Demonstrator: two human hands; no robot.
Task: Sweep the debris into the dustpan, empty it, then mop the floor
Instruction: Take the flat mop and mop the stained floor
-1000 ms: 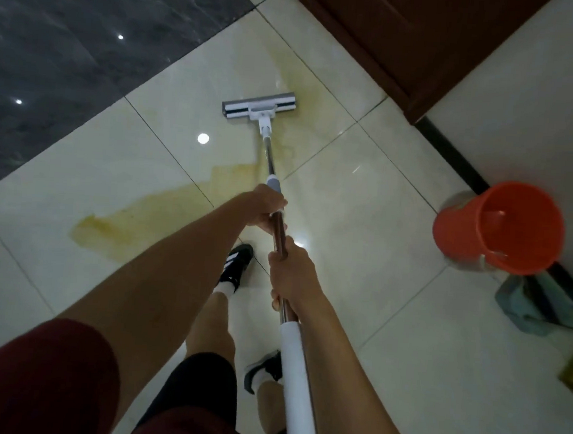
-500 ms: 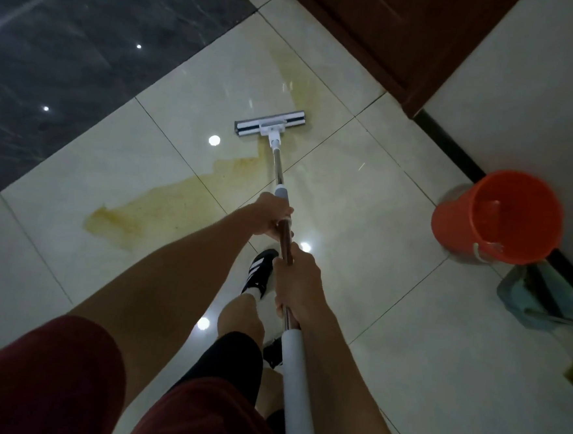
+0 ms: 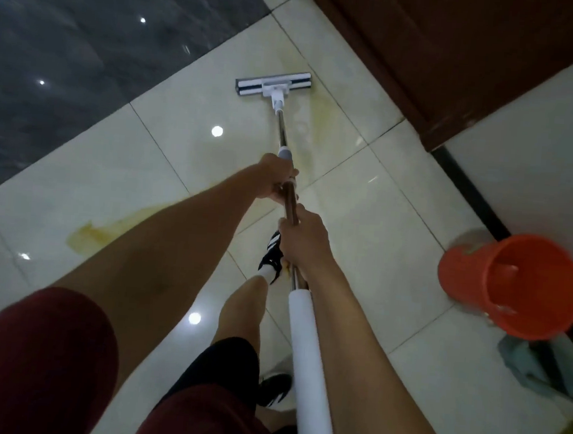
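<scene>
Both hands curl round the mop (image 3: 280, 114) pole at frame centre: left hand (image 3: 275, 182) above, right hand (image 3: 302, 241) just below.

one mop (image 3: 274, 88), one orange bucket (image 3: 507, 283), two hands (image 3: 275, 182), two shoes (image 3: 273, 255), one rag (image 3: 525, 365)

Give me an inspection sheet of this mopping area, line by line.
Surface: glossy cream tiled floor with a yellow liquid stain at left and a fainter yellow streak by the mop head.
Job's things: flat grey-and-white mop head lies on the tile; its metal pole with white foam sleeve runs back to the person.
Clutter: orange plastic bucket by the wall; grey-blue cloth beside it.
Hands: left hand grips the pole ahead of the right hand.
Cables: nothing seen.
Surroundings: dark marble floor section, brown wooden door.
</scene>
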